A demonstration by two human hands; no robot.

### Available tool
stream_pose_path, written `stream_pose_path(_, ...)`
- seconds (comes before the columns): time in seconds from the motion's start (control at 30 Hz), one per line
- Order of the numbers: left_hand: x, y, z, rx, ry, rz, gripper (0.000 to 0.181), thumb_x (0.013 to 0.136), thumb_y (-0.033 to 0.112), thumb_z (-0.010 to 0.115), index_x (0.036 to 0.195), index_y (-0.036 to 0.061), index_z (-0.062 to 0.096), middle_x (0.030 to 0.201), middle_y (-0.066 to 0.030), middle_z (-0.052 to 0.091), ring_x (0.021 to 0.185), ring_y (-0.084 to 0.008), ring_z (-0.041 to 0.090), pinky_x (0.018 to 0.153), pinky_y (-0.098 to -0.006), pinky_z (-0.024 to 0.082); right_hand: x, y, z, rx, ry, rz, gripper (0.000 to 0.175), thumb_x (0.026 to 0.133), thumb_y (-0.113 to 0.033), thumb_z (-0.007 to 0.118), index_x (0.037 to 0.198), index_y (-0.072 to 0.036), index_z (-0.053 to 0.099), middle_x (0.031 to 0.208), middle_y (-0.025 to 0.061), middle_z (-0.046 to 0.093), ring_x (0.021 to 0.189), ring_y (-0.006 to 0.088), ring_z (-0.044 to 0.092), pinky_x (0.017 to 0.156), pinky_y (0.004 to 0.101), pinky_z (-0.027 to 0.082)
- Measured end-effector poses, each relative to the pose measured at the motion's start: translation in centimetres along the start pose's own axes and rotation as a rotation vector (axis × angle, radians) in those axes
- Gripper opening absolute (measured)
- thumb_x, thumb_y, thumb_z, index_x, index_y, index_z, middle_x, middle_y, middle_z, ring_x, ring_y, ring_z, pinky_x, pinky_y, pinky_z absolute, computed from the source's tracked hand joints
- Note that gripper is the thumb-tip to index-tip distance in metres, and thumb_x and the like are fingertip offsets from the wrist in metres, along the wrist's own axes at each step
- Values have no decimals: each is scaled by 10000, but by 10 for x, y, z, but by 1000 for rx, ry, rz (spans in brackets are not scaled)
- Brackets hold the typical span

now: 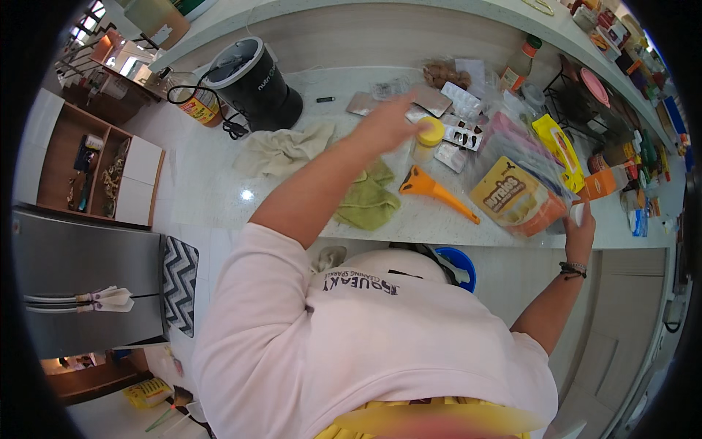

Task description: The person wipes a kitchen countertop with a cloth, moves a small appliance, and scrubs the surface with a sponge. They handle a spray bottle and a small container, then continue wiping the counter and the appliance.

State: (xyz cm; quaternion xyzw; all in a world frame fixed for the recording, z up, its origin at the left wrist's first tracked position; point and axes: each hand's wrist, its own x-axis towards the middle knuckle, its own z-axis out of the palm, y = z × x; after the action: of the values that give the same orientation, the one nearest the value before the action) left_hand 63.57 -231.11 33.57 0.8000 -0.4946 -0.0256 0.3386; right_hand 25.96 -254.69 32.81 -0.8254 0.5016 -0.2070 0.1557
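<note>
My left hand [390, 122] is over the counter, blurred, fingers apart, its thumb against or just beside the yellow lid of a small clear jar [427, 149]. Blister packs of pills [462, 133] and flat foil packets [432, 100] lie around that jar. Under my left forearm is a green cloth [368, 198]. An orange plastic scraper [439, 194] rests between this cloth and a clear plastic bag holding a yellow-labelled snack pouch [510, 192]. At the counter's front right, my right hand [580, 229] grips a white-capped container [576, 214], its body mostly hidden beside the bag.
A black corded appliance [255, 88] stands at the back left beside a bottle of amber liquid [200, 104]. An off-white cloth [285, 149] lies before it. Right of the bag are a yellow wipes pack [558, 152], an orange box [600, 184] and a dish rack [581, 104]. A raised ledge [384, 6] runs behind.
</note>
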Motion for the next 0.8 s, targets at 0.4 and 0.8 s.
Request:
stream_pose_path(0.4, 18, -152, -41, 698, -185, -378, 252, 820, 79, 389, 958, 42, 597, 1047, -169, 561, 977, -331, 552, 832, -411, 451, -58, -70, -45, 1, 596, -451, 459, 804, -64, 564, 1245, -66, 437, 1284, 164, 381, 1152, 278, 408, 832, 364, 437)
stream_pose_path(0.8, 116, 14, -2, 49, 97, -38, 395, 793, 302, 557, 1110, 66, 563, 1025, -162, 602, 964, -307, 565, 818, -364, 444, -94, -102, -12, 188, 303, -718, 375, 723, -1, 598, 1094, -17, 544, 1105, 187, 506, 1004, 309, 519, 795, 351, 456)
